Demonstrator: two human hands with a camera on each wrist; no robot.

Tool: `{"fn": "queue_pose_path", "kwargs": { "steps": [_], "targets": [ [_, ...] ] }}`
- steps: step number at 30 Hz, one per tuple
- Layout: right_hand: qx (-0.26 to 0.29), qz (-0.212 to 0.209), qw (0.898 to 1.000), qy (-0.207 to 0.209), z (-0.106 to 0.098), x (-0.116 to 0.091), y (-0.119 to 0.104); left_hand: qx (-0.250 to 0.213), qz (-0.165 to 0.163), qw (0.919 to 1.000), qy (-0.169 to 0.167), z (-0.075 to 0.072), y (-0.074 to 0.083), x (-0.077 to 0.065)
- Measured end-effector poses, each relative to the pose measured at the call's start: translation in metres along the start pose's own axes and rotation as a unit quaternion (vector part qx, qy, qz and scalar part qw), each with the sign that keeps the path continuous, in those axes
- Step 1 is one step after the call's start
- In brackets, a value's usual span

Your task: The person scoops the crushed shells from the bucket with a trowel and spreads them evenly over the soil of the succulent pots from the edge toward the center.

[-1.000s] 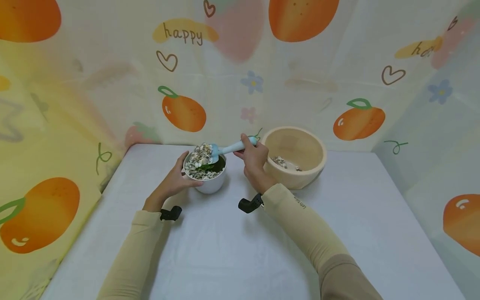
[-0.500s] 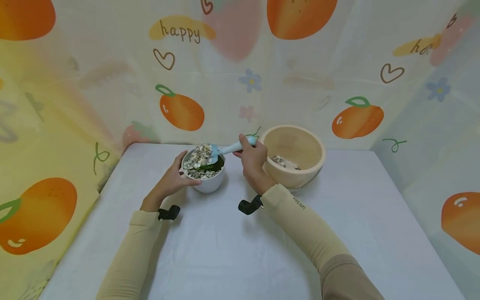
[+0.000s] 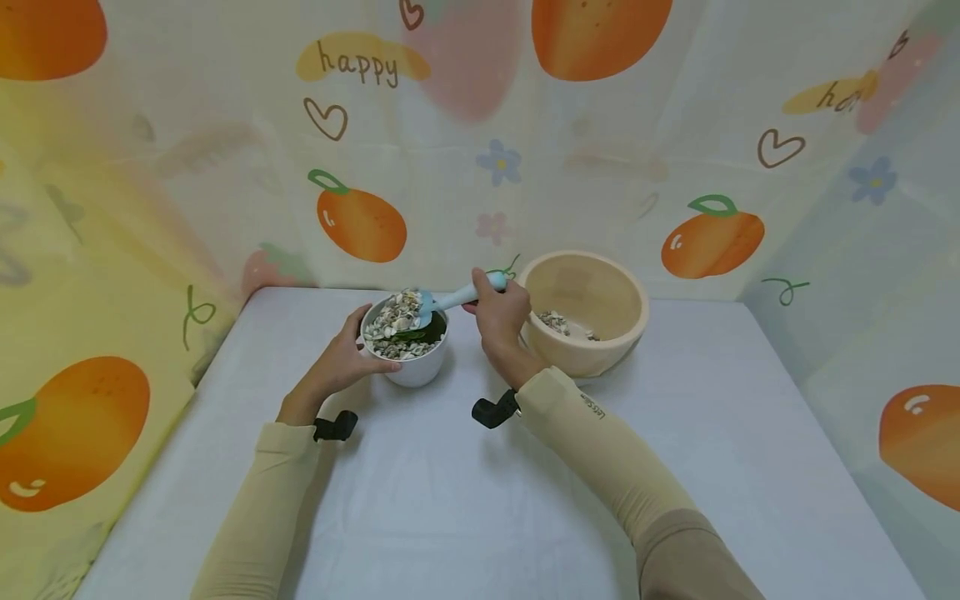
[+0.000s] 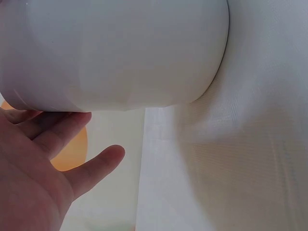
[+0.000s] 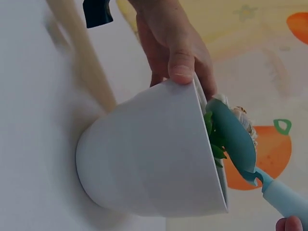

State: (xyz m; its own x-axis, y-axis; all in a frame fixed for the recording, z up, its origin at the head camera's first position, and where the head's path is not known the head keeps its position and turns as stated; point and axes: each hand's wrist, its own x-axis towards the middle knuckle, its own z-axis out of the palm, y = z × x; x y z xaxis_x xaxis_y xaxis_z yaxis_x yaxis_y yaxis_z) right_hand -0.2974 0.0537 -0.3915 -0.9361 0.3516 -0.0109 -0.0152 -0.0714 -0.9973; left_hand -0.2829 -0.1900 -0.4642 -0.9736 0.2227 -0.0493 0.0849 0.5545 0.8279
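Note:
A white flowerpot (image 3: 417,372) stands on the table, partly filled with small pale pieces like gravel or shell bits. My left hand (image 3: 341,362) holds it by its left side, the thumb along the front near the rim. My right hand (image 3: 498,315) grips the handle of a light blue toy-like shovel (image 3: 459,297). Its blade, heaped with the pale pieces, is over the pot's opening. From the right wrist view, the underside of the shovel's blade (image 5: 236,131) shows just outside the rim, with green leaves (image 5: 216,148) between blade and pot.
A beige round bowl (image 3: 592,360) sits right of my right hand, with a few pale pieces (image 3: 555,322) at its bottom. White cloth covers the table (image 3: 435,517). A printed curtain (image 3: 450,167) hangs close behind and along both sides.

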Motion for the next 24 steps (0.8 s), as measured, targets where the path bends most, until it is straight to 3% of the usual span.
{"fn": "queue_pose_path", "kwargs": {
  "steps": [7,14,24],
  "targets": [
    [-0.026,-0.026,0.999,-0.002,0.0019,-0.0016,-0.0027,-0.001,-0.001,1.0,-0.001,-0.0015,0.0026,-0.0012],
    [-0.068,-0.077,0.995,-0.004,0.0073,-0.0055,-0.0064,-0.008,-0.001,1.0,0.002,-0.0013,0.0046,-0.0027],
    [-0.076,-0.096,0.993,0.001,0.0049,-0.0042,-0.0021,0.002,-0.008,1.0,-0.003,-0.0003,0.0045,-0.004]
  ]
}}
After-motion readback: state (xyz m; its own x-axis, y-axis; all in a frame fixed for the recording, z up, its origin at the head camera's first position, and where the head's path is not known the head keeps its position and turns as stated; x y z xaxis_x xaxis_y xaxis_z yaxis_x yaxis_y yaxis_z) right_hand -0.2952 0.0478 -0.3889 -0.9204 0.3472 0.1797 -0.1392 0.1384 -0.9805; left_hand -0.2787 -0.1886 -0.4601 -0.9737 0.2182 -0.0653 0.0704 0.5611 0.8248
